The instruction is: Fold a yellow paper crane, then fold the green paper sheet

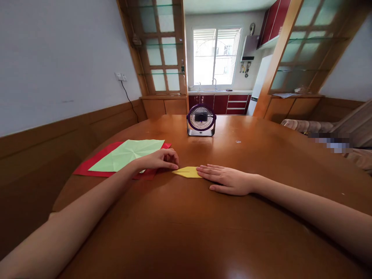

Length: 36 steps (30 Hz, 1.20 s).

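Observation:
A folded piece of yellow paper (186,172) lies on the brown table, long and narrow, with a pointed left end and a slit-like fold line along its middle. At that point, my left hand (162,158) is closed, its fingers curled and the thumb and fingertips close together on the paper's tip. My right hand (229,179) rests flat with fingers stretched out, its fingertips over the right part of the paper and hiding that end. Beneath my left wrist and forearm are a creased light green sheet (124,155) and red paper (95,164) under it.
A small purple desk fan (201,120) stands at the far side of the round wooden table (186,232). A small pale scrap (238,142) lies to its right. Beyond are glass-shelved cabinets, a kitchen counter and a window (216,56). Striped fabric (308,125) shows at right.

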### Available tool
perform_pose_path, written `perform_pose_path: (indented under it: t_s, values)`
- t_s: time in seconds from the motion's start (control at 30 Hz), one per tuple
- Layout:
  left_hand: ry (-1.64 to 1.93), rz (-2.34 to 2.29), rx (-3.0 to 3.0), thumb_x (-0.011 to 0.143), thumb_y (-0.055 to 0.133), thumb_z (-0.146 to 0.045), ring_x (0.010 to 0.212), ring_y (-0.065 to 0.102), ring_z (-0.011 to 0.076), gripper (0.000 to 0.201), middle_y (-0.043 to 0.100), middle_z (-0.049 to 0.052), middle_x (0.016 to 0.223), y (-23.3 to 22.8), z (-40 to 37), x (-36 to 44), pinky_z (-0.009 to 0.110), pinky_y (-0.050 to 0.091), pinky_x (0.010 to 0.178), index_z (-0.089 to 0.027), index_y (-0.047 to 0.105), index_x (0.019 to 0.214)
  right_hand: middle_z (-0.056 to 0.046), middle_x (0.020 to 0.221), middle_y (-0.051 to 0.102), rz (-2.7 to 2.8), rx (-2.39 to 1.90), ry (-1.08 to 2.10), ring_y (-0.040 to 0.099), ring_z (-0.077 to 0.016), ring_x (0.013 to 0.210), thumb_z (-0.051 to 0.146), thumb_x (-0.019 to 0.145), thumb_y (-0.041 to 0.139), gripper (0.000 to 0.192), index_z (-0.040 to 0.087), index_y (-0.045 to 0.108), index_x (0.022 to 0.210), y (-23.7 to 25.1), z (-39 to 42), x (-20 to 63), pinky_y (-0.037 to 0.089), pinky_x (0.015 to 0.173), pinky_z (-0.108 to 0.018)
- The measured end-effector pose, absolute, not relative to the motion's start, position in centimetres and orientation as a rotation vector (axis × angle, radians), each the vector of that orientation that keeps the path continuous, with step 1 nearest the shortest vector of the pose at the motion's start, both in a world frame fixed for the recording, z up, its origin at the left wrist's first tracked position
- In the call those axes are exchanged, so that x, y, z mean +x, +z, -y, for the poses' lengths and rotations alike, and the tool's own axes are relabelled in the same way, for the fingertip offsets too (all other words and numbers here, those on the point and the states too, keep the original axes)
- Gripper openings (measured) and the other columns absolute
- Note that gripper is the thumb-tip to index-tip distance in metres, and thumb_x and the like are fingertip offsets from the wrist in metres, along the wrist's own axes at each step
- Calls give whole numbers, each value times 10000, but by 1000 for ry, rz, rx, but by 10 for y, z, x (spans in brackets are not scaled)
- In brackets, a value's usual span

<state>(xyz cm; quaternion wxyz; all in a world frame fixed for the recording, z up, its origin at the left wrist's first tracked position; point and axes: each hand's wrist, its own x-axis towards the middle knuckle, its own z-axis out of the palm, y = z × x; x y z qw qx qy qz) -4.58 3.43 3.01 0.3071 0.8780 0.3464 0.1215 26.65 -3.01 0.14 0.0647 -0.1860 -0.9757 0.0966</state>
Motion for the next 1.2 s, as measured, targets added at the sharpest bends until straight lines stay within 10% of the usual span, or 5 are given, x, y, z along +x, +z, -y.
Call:
perform_pose_path:
  t_s: [0.57, 1.2]
  values:
    - [446, -969, 2405, 780, 650, -532, 723, 512, 134, 371, 547, 19, 847, 14, -32, -32, 251, 425, 623, -169, 575, 781, -84, 1566, 221, 2909, -551, 338, 176, -201, 1458, 380, 1002, 378, 610, 180, 138, 1526, 1, 31, 266, 148, 1219, -428]
    - [611, -603, 2579, 846, 649, -345, 1040, 562, 191, 159, 599, 75, 1074, 7, -9, -6, 339, 449, 939, -207, 720, 882, -69, 1559, 251, 2929, -522, 358, 152, -180, 1463, 368, 1003, 380, 587, 193, 166, 1522, 6, 31, 265, 127, 1224, -417]
